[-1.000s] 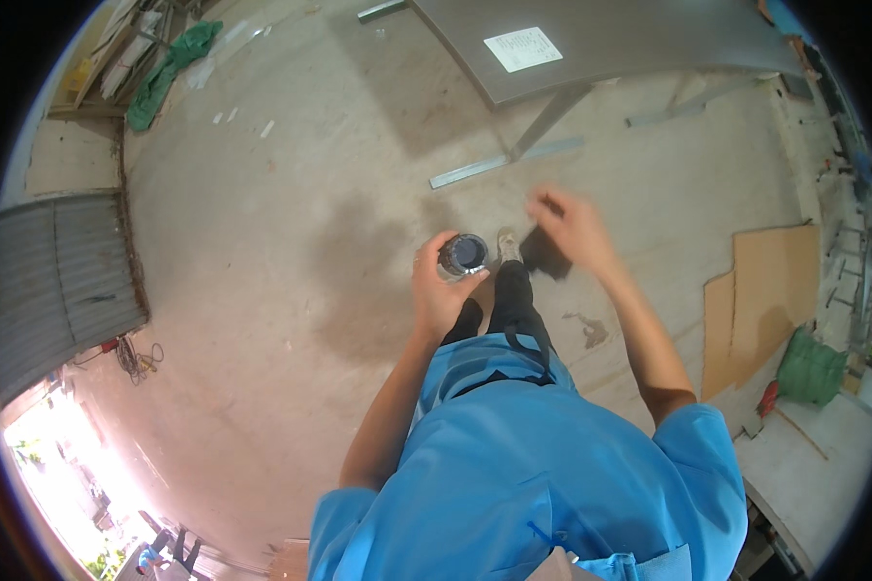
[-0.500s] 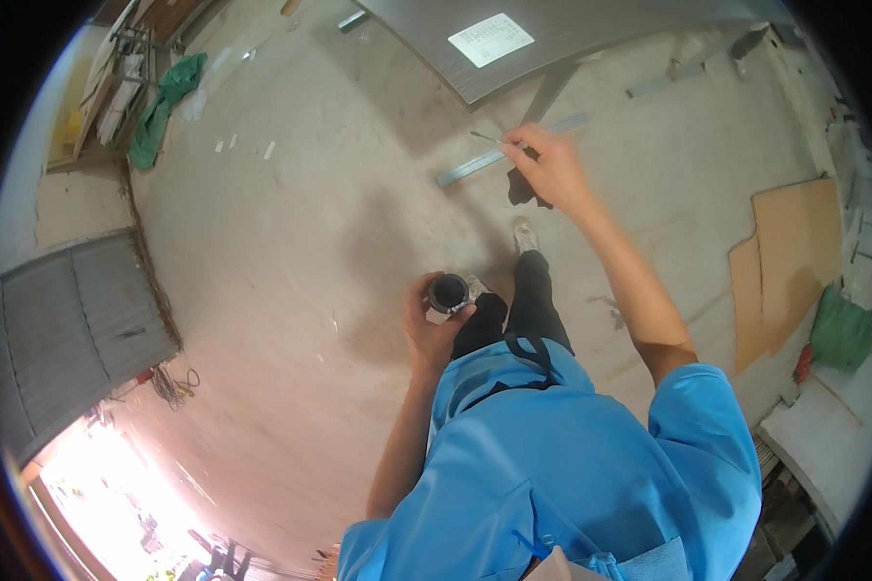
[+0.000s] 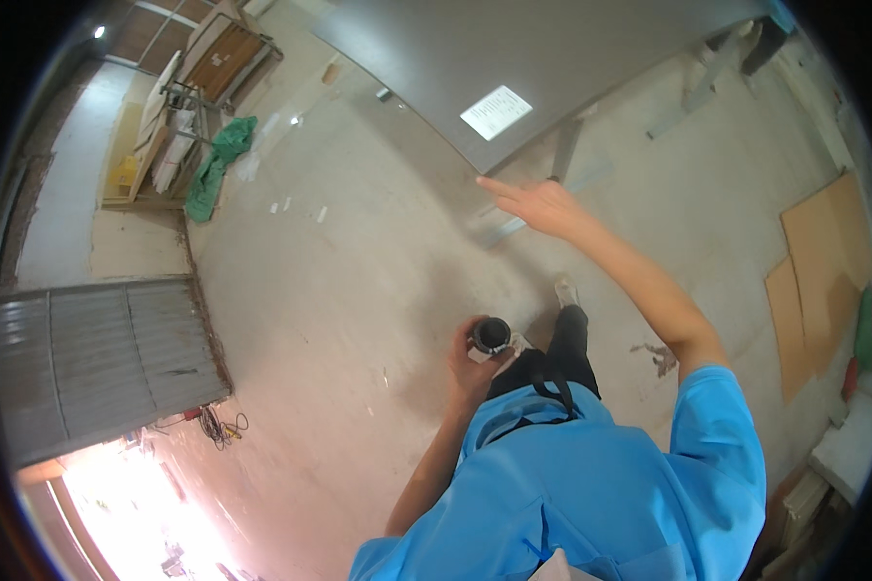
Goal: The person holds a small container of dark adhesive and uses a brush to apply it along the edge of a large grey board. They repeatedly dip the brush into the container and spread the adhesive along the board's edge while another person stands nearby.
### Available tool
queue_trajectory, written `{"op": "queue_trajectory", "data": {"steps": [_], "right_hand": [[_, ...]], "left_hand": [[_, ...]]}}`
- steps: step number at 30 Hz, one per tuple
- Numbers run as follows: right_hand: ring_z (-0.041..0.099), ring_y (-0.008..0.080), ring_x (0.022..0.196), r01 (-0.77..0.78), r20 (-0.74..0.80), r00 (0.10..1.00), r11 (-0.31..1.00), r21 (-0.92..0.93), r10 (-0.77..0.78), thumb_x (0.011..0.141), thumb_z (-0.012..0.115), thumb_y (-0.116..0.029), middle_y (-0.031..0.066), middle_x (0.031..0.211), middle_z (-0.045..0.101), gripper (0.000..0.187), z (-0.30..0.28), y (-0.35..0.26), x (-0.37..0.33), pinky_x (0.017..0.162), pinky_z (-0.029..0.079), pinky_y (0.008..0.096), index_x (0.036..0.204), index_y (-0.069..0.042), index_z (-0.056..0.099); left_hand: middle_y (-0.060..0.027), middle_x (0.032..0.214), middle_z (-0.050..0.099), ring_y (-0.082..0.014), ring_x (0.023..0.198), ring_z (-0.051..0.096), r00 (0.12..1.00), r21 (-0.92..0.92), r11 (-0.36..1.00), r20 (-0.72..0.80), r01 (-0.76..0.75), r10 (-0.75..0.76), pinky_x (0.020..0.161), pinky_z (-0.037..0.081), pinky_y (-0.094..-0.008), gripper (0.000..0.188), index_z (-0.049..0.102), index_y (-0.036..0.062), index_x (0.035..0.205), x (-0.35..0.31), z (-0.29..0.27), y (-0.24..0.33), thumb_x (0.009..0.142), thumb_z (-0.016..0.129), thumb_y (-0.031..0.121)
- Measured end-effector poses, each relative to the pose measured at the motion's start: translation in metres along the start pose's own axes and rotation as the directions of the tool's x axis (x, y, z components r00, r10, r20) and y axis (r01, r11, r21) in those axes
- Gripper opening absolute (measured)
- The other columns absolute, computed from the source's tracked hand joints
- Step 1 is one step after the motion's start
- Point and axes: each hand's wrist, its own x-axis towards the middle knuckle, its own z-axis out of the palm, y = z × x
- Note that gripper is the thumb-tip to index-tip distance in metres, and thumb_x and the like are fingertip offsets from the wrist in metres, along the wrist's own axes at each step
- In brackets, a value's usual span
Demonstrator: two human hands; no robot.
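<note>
My left hand (image 3: 468, 366) is wrapped round a dark round cup (image 3: 492, 335), held upright in front of my legs. Its open top faces up and the inside looks black. Out ahead, my right hand (image 3: 543, 206) is raised near the close corner of a dark grey table (image 3: 412, 82). The index finger stretches toward that corner, while the other fingers curl under out of sight. A small dark bit (image 3: 553, 179) shows at the hand's far side; whether the hand grips it is unclear. On the tabletop lies a white printed sheet (image 3: 496, 113).
Cardboard sheets (image 3: 824, 271) lean at the right. A green cloth or bag (image 3: 218, 165) lies by stacked boards at the far left. Tangled cables (image 3: 221, 426) lie near a grey corrugated panel (image 3: 107, 353). A person's dark trouser leg (image 3: 767, 46) shows beyond the table.
The view has shifted, with the table now nearer. My right hand has turned, its index finger now extended; the thin metal tool seen in it before is out of sight. The left hand still holds the cup.
</note>
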Motion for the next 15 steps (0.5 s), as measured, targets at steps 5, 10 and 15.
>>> {"op": "queue_trajectory", "data": {"steps": [5,10,15], "right_hand": [[0.067,0.0254,0.069,0.079,0.145,0.988,0.989,-0.121,-0.061,0.092,0.064,-0.008,-0.009,0.168,0.048,0.006,-0.006,0.015,0.002,0.055,0.053,0.0385,0.096,-0.01,0.061],[0.066,0.0248,0.067,0.146,0.045,0.989,0.987,-0.075,-0.142,0.092,0.063,-0.006,-0.0092,0.171,0.043,0.007,-0.01,0.024,-0.004,0.054,0.053,0.0382,0.095,-0.01,0.059],[0.067,0.0274,0.066,0.031,0.083,0.996,0.998,-0.063,-0.025,0.087,0.067,-0.003,-0.0064,0.17,0.046,0.015,-0.018,0.027,-0.014,0.053,0.053,0.0394,0.097,-0.009,0.058]], "left_hand": [[-0.0073,0.126,0.073,-0.0194,0.116,0.072,0.999,-0.076,0.997,-0.032,0.005,-0.007,0.104,0.055,-0.0392,0.066,0.063,0.0076,0.137,-0.004,0.0,-0.001,0.08,0.095,0.011],[-0.0071,0.124,0.073,-0.0199,0.115,0.071,0.995,-0.092,0.996,-0.096,-0.013,0.004,0.103,0.055,-0.0392,0.068,0.063,0.0079,0.137,-0.01,0.005,-0.012,0.078,0.096,0.01],[-0.0056,0.132,0.065,-0.0203,0.12,0.067,0.996,-0.097,0.995,-0.08,0.032,-0.04,0.102,0.056,-0.0374,0.073,0.059,0.0097,0.139,-0.01,0.01,-0.027,0.076,0.096,0.005]]}}
